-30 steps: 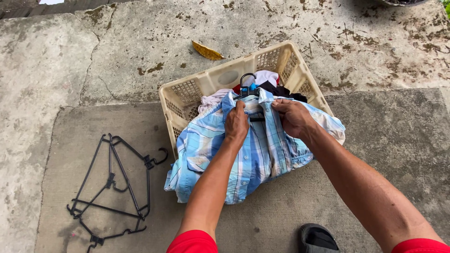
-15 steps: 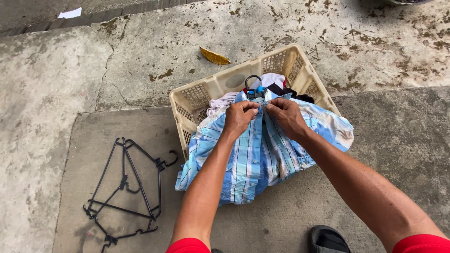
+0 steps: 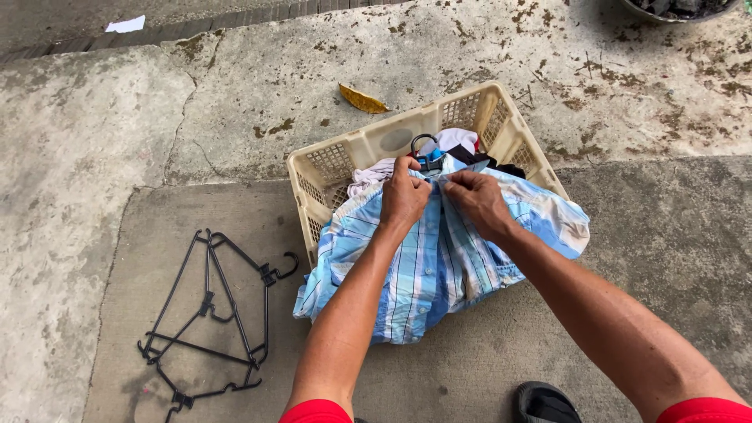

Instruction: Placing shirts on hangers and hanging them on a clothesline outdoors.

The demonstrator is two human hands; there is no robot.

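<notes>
The blue-and-white plaid cotton shirt [image 3: 439,258], draped over the beige plastic lattice laundry basket [image 3: 345,160], is pinched at its collar by the left hand [image 3: 403,200] and right hand [image 3: 478,202], and is best fastened with both front edges kept aligned.

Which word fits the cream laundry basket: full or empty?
Full. The cream laundry basket holds bunched clothes, and a blue plaid shirt drapes over its front rim.

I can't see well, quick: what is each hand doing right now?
Left hand: closed, pinching the blue plaid shirt near its collar.
Right hand: closed, pinching the same shirt beside it.
</notes>
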